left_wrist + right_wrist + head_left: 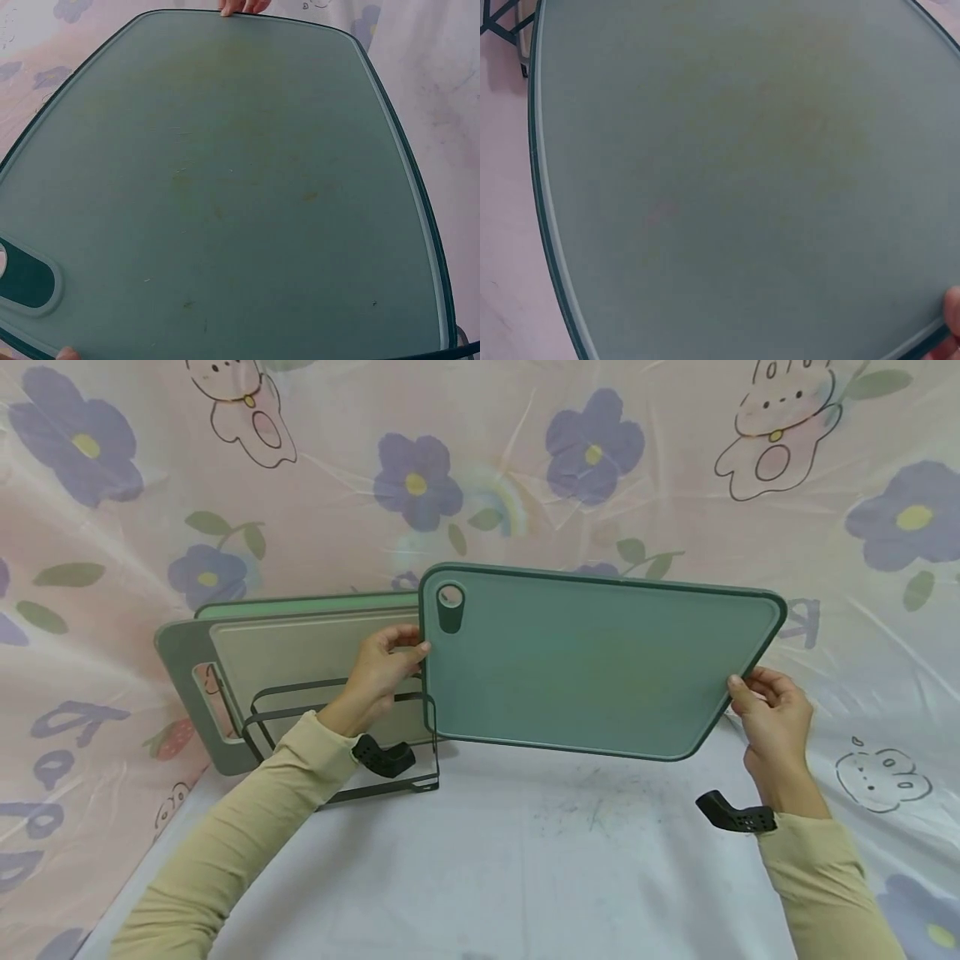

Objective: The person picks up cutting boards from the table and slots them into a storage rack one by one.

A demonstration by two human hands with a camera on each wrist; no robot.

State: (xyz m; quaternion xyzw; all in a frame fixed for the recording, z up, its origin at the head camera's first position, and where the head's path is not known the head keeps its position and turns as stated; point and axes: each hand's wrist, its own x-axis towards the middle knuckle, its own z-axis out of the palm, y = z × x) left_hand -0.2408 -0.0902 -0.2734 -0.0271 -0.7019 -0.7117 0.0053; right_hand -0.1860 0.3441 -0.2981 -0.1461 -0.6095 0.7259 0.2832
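Observation:
A dark-rimmed green cutting board [585, 660] is held up broadside between both hands, its round hanging hole at the upper left. My left hand [375, 672] pinches its left edge, thumb on the near face. At the right edge, my right hand [776, 718] grips the board between thumb and fingers. Faint yellowish stains mark the face of the board [232, 180] in the left wrist view. Behind the left hand stands a black wire rack [375, 792], partly hidden by the forearm. The held board's left end overlaps the rack's right side in the head view.
In the rack lean a grey-green board with a beige panel [183, 660] and a slot handle, and a lighter green board [300, 606] behind it. The white tabletop [525, 860] has faint dark marks. A floral cloth [487, 460] hangs behind.

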